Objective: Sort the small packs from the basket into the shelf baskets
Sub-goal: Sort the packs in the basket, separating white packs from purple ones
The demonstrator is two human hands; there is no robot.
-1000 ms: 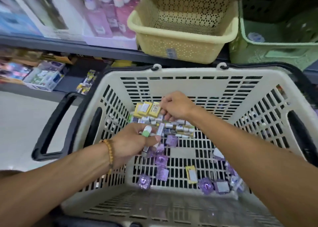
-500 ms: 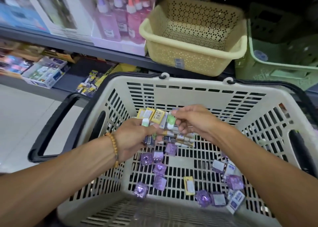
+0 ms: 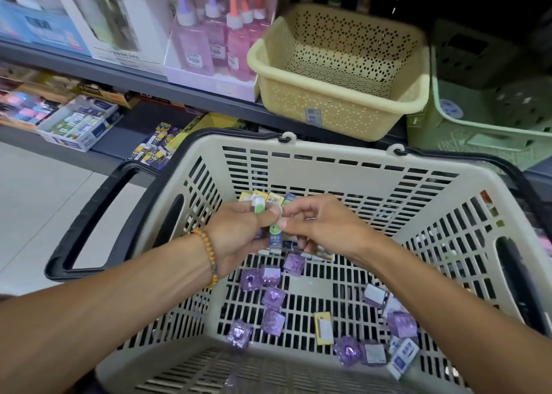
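Over the slotted beige basket (image 3: 343,166), both hands pinch 1 small green-and-white pack (image 3: 275,233) with a smiley print, its long axis running roughly upright toward the shelf. The left hand (image 3: 239,238) also clasps several packs; the right hand (image 3: 322,229) grips with thumb and fingertip.

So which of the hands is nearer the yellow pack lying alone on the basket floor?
Right. The right hand is above the yellow pack, slightly closer; the left hand is up and farther to the left, by the green pack.

Pale tiled floor (image 3: 35,214) beside dim grey store shelving (image 3: 143,80).
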